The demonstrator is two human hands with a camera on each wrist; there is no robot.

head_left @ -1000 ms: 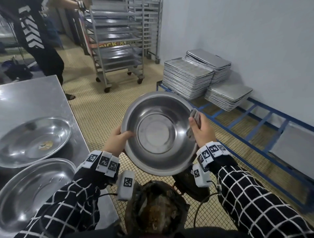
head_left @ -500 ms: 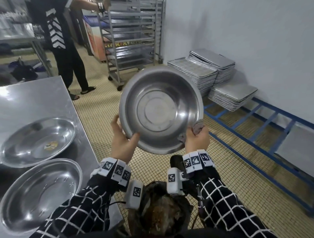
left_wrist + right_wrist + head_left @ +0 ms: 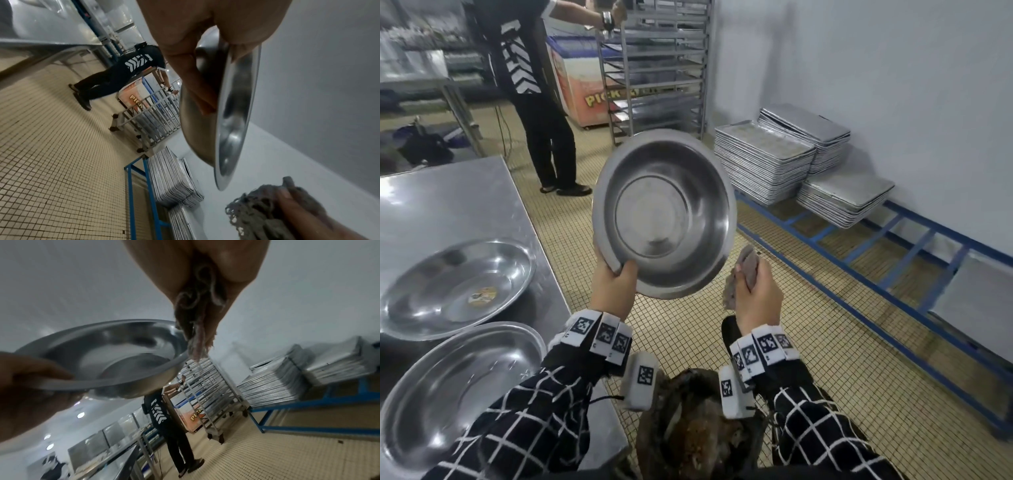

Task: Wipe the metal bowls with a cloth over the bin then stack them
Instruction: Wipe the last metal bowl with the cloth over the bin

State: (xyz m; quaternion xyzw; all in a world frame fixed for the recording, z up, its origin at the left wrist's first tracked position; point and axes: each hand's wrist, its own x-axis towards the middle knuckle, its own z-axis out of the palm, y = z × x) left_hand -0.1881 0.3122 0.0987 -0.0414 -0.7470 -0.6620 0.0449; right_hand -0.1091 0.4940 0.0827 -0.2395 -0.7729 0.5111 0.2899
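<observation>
A metal bowl (image 3: 664, 212) is held up tilted, its inside facing me, above the bin (image 3: 698, 431). My left hand (image 3: 614, 284) grips its lower left rim, thumb inside, fingers behind (image 3: 197, 91). My right hand (image 3: 755, 291) is closed round a grey cloth (image 3: 743, 270), just right of the bowl's lower rim and apart from it. In the right wrist view the cloth (image 3: 197, 318) hangs from the fist beside the bowl (image 3: 115, 356). Two more metal bowls (image 3: 455, 287) (image 3: 455, 390) lie on the steel table (image 3: 448, 198) at the left.
The bin, full of brownish waste, stands below my wrists. Stacks of metal trays (image 3: 763, 164) rest on a blue frame (image 3: 893, 274) along the right wall. A wheeled tray rack (image 3: 654, 68) stands behind the bowl. Another person (image 3: 534, 96) stands beside it.
My right hand with the cloth has come off the bowl's rim. The left hand alone now holds the bowl, which has tipped a little more upright and leftward.
</observation>
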